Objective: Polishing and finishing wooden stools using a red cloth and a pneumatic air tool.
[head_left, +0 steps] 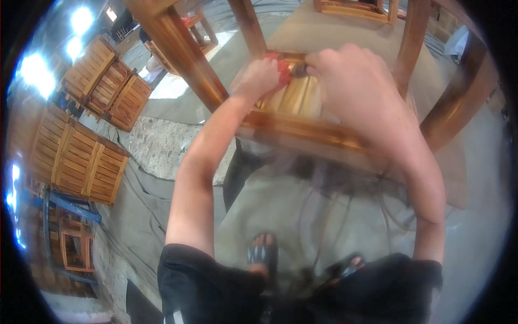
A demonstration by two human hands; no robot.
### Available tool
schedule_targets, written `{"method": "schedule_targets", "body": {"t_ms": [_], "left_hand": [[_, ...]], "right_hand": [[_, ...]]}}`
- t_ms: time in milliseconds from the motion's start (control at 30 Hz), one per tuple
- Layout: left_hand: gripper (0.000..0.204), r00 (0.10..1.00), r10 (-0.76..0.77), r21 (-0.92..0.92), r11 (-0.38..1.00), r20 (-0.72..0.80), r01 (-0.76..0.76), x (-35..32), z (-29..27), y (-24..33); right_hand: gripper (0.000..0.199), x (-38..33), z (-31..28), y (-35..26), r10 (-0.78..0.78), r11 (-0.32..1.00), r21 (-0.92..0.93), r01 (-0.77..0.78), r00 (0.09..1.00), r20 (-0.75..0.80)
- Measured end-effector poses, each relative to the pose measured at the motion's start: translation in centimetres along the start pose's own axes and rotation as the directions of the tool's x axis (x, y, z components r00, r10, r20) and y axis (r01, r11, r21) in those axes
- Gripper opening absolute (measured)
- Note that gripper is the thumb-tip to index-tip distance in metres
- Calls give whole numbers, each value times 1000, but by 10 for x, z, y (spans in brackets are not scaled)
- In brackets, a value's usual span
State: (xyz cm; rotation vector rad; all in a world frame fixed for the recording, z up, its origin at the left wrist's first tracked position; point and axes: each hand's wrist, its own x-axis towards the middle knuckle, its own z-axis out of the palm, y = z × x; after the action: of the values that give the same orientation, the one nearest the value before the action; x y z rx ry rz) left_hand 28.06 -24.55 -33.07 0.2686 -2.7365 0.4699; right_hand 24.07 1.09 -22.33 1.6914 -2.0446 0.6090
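A varnished wooden chair or stool [302,127], its legs pointing up, stands in front of me with a slatted panel [291,100] inside its frame. Over those slats my left hand [256,78] is closed around a red hand tool [283,74], partly hidden by the fingers. A dark, round tip [299,71] sticks out from the tool toward the right. My right hand [350,78] has its fingers pinched at that dark tip, and motion blurs it. What kind of tool it is, I cannot make out.
Slatted wooden furniture [81,154] is stacked at the left beside a blue metal frame [70,205]. More wooden pieces [359,9] lie at the far side. Grey sheeting [259,194] covers the floor under my sandalled feet, with thin hoses or cables [386,208] near the right foot.
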Motion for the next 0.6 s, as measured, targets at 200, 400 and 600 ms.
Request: {"method": "schedule_targets", "body": {"t_ms": [200, 400, 600], "left_hand": [[33, 959, -278, -64, 958, 49, 281, -23, 20, -16], [38, 886, -338, -186, 894, 317, 408, -14, -5, 5], [35, 896, -287, -269, 883, 339, 384, -1, -41, 59]], "right_hand": [[17, -6, -17, 9, -28, 999, -28, 26, 998, -63], [16, -7, -35, 33, 20, 996, 84, -29, 994, 109], [16, -10, -57, 32, 15, 999, 45, -14, 1000, -22]]}}
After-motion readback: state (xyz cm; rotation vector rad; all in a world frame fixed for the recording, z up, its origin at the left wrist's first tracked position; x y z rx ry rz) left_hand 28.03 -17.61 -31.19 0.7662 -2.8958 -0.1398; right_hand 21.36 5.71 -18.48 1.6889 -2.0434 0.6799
